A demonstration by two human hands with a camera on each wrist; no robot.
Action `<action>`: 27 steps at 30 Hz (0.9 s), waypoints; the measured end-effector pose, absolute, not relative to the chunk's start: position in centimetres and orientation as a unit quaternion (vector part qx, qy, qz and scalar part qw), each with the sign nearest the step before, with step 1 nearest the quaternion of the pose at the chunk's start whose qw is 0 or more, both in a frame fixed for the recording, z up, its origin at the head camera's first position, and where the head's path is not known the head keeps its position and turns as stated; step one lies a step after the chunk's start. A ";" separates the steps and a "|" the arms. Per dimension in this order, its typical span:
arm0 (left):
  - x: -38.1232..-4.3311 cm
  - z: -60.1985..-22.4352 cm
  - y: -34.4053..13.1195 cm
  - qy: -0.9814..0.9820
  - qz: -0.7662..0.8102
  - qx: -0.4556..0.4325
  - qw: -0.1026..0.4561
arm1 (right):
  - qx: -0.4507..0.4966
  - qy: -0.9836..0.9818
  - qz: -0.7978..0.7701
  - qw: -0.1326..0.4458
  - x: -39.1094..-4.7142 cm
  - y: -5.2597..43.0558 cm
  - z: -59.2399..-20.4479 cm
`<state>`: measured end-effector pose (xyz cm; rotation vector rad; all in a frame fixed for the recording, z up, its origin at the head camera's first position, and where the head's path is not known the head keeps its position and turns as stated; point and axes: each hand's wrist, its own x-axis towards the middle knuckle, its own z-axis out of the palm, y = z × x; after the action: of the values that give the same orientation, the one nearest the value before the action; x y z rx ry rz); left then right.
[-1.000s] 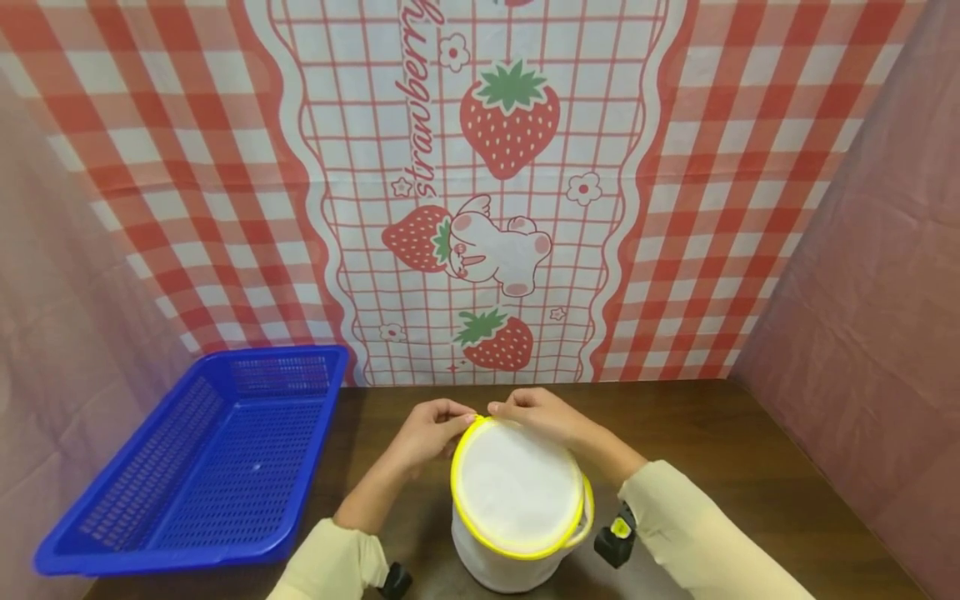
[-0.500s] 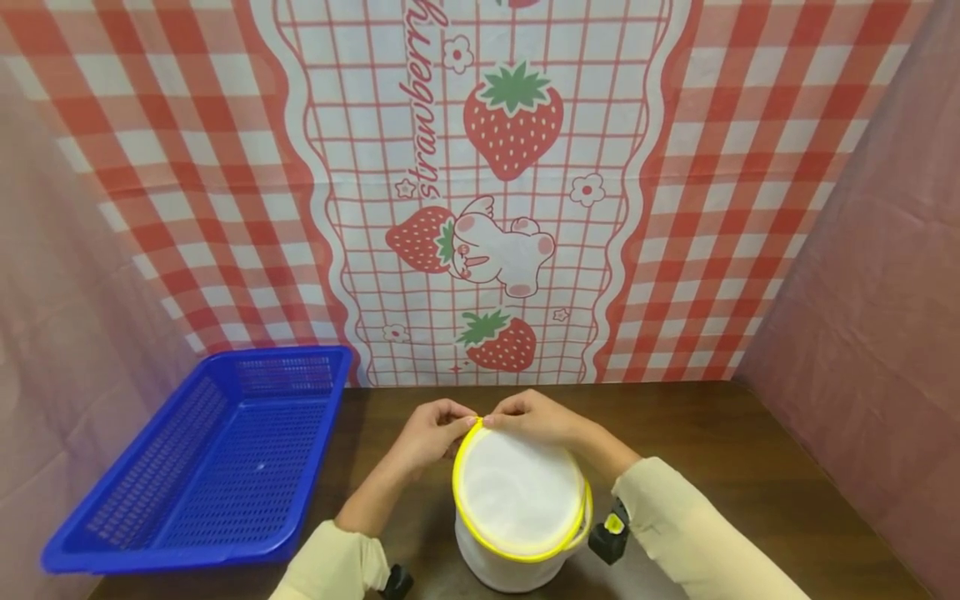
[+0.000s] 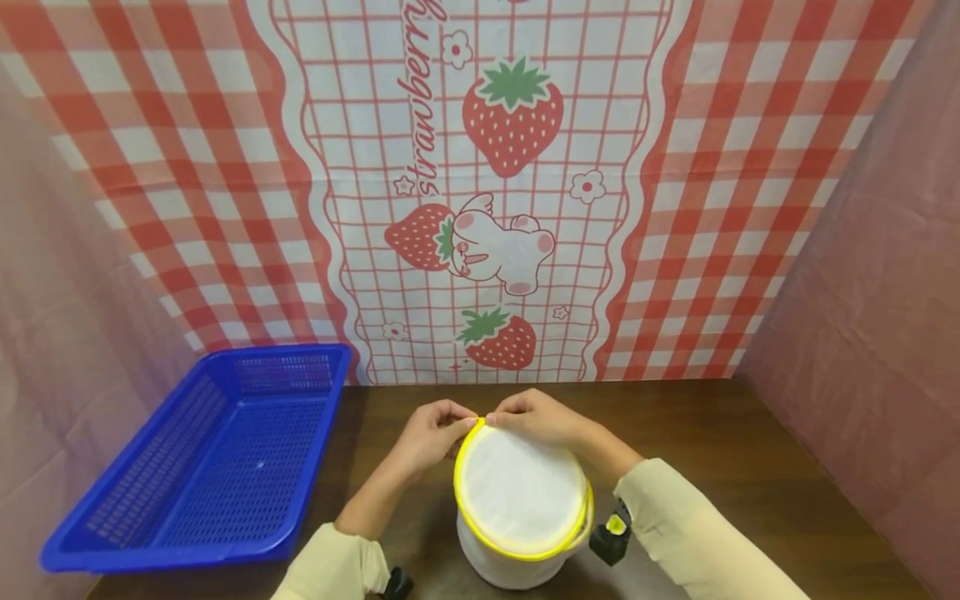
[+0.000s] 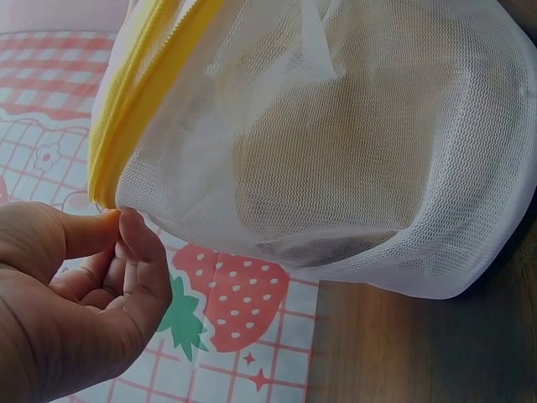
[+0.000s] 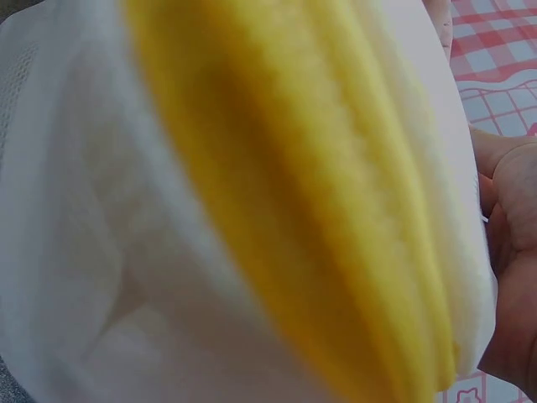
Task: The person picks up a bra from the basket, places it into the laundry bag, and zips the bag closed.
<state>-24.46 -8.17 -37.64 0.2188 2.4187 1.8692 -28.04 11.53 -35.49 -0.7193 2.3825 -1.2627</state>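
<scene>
Fingers: left hand (image 3: pixel 429 435) pinches the far rim of a white mesh bag (image 3: pixel 525 496), thumb against forefinger; right hand (image 3: pixel 536 417) grips that rim just beside, its fingertips partly hidden.
Bag: stands on the brown table (image 3: pixel 712 475) between both forearms.
In the way: the blurred bag covers part of the right hand in the right wrist view.
Left side: blue slatted basket (image 3: pixel 240 467), apart from the bag.
Backdrop: strawberry-printed checked cloth (image 3: pixel 510 125).
Bag's look: round white top, yellow zip band (image 4: pixel 138 122), sheer creased sides, loop handle (image 3: pixel 590 510).
</scene>
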 end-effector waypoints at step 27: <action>-24.2 -38.0 -8.3 0.786 0.614 0.063 0.035 | -0.234 0.843 -0.453 0.172 -28.0 11.6 -35.9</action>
<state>-24.22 -8.29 -37.97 0.1925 2.4161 1.8873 -28.00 11.61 -35.93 -0.6627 2.3910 -1.2865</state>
